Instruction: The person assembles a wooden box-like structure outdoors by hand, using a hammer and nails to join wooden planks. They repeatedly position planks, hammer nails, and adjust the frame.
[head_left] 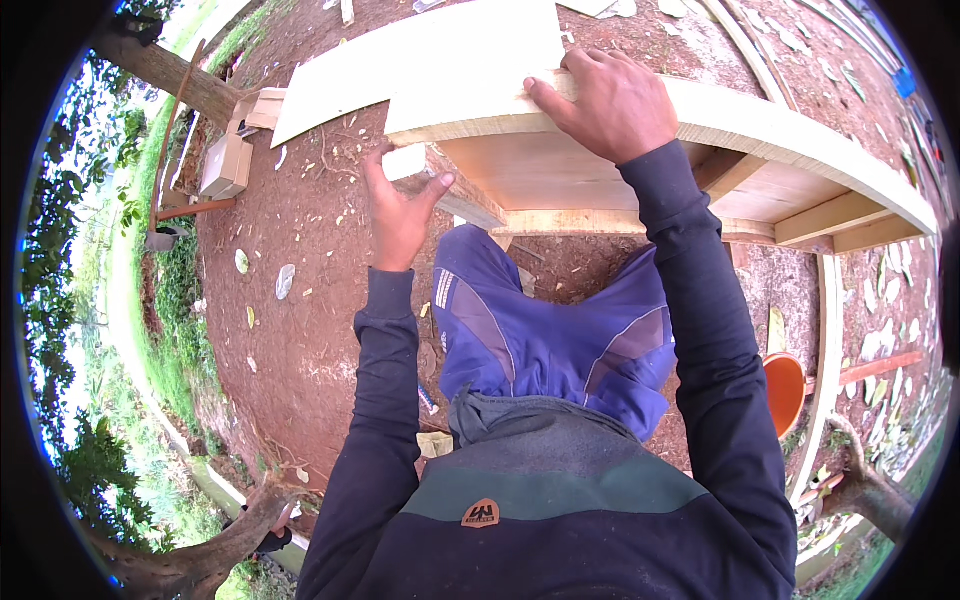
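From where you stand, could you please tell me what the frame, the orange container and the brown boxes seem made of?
Frame: bare wood, unpainted, shown by visible grain and pale edges.
Orange container: probably smooth plastic, judging by its even colour.
Brown boxes: likely plain cardboard, given their flat matte faces.

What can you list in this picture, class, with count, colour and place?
Frame: 1, pale wood, before the person
Sheet: 1, cream, beyond the frame's left end
White piece: 1, white, by left thumb
Boxes: 2, brown, upper left
Tub: 1, orange, right
Leaves: many, mostly pale, on soil
Grass: one strip, green, left
Trousers: 1 pair, purple-blue, centre
Sleeves: 2, black, below hands
Left hand: 1, bare, frame's left end
Right hand: 1, bare, on frame
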